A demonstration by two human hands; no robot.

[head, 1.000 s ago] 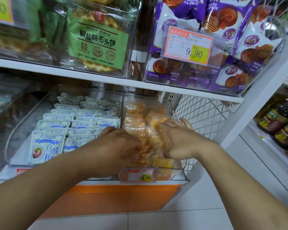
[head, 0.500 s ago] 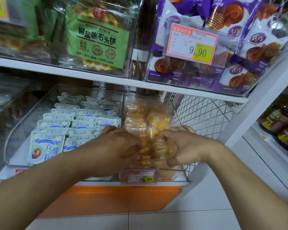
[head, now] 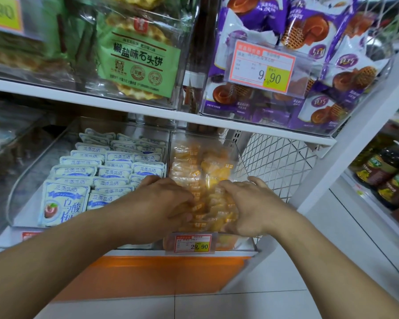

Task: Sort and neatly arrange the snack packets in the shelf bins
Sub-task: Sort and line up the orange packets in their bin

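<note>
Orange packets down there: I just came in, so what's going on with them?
A person is tidying the orange packets in the clear bin on the lower shelf. The left hand and right hand both lie on the front of the pile, fingers curled into it. The white packets in the next bin lie in rows, untouched.

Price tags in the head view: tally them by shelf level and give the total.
Upper shelf: 2, the 9.90 tag and the cut-off yellow tag at top left.
Lower shelf: 2, the 29.90 tag and the partly hidden red-edged tag at the left.
Total: 4
</note>
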